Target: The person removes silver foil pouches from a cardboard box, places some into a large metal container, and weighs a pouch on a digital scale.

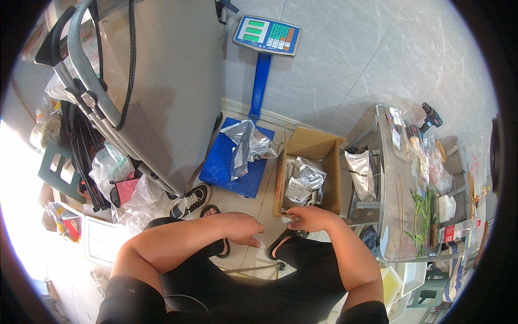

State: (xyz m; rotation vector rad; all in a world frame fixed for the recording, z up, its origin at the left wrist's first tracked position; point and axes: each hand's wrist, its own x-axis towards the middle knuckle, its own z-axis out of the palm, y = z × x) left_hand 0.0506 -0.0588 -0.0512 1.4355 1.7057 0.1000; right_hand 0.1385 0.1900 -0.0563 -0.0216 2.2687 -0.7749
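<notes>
My right hand (307,217) rests at the near edge of an open cardboard box (312,144) on the floor, fingers pinched on the corner of a silver plastic-wrapped packet (303,183) that lies inside it. My left hand (241,228) hangs over my knee with fingers loosely apart, holding nothing. Another silver foil bag (245,146) stands on the blue platform of a floor scale (229,164). I sit with black-clad legs and sandals below both hands.
The scale's display head (267,35) rises on a blue post against the tiled wall. A folded grey cart (156,81) leans at left amid plastic bags and a sneaker (189,201). A metal table (396,183) at right carries packets, green stalks and a drill.
</notes>
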